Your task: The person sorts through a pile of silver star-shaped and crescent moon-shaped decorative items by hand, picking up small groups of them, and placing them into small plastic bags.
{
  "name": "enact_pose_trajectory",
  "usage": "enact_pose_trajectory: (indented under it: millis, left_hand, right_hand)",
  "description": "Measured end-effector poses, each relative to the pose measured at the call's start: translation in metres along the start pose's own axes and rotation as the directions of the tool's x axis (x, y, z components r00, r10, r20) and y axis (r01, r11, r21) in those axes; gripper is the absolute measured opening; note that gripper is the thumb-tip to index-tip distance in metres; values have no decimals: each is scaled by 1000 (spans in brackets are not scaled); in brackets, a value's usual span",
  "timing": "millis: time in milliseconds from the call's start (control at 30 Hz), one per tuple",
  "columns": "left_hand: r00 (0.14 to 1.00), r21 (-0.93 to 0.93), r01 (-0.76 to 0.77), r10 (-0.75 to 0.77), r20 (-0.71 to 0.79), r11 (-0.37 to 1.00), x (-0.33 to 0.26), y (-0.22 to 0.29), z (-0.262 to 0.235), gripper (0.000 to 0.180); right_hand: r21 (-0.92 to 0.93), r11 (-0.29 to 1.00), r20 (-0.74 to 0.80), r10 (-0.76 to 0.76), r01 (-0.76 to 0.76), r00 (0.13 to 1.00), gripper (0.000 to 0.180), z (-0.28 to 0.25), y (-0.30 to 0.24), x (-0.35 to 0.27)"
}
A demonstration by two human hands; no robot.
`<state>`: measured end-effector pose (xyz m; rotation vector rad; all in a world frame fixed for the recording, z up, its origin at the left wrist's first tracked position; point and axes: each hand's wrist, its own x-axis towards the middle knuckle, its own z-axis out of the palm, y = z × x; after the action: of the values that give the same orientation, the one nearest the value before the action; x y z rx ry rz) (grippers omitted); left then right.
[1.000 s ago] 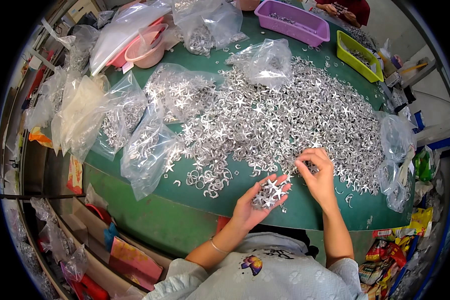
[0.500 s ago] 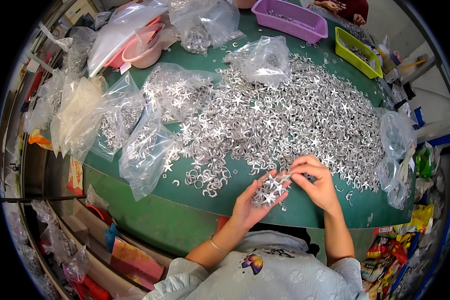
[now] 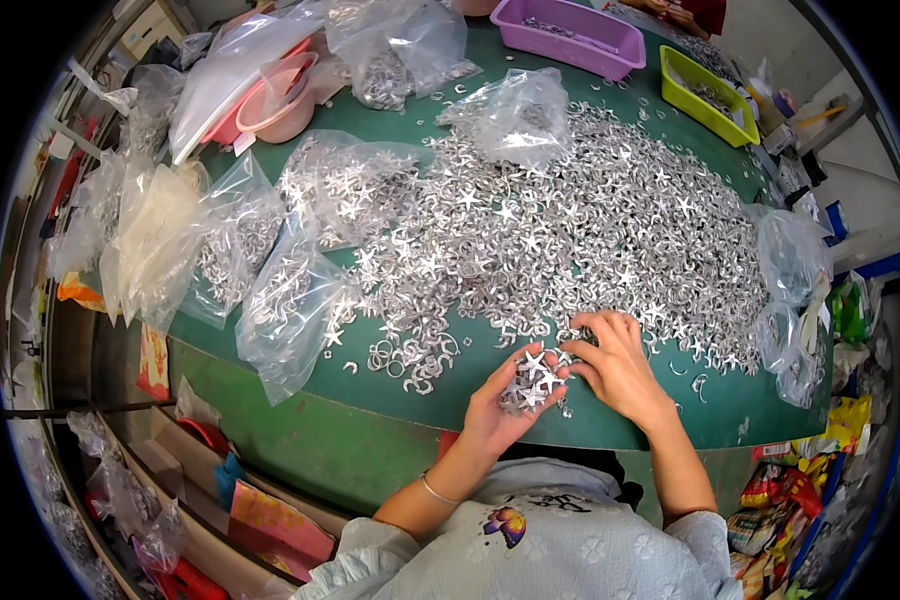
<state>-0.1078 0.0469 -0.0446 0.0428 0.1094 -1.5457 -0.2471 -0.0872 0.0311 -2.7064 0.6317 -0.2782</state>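
Silver stars (image 3: 532, 380) fill the cupped left hand (image 3: 505, 405) — right hand (image 3: 615, 365) touching them.

table: round green-topped work table (image 3: 590, 425), near rim bare | far side: purple plastic rectangular tray (image 3: 575, 30) beside yellow-green plastic tray (image 3: 708, 95) | far left: pink plastic bowls (image 3: 280, 95) | left, under the table: wooden shelving (image 3: 100, 420) with coloured packets | light: bright, even

Pale floral top (image 3: 570, 540) — butterfly patch (image 3: 503, 523) — thin bracelet (image 3: 434, 490) on left wrist.
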Motion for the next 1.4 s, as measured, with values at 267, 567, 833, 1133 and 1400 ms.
enact_pose_trajectory:
  millis: [267,567,833,1133,1400]
  left_hand:
    - [1000,-10,4,-4,6,1000,1,0,0,41]
    - [1000,-7,-3,4,12,1000,0,1,-1,42]
    - [1000,-14,-1,1,6,1000,0,0,-1,42]
    - [1000,-22,-4,4,10,1000,1,0,-1,42]
    - [999,40,-18,19,-29,999,0,1,3,46]
  right_hand:
    - [-84,996,-4,-13,13,1000,25,4,-3,-2]
    - [-127,988,-53,-91,83,994,22,9,3,2]
    - [-111,993,-232,-73,48,970,18,22,12,11]
    - [-80,992,-251,-111,93,962,25,27,12,9]
    - [491,868,-323,267,-80,908,19,10,0,8]
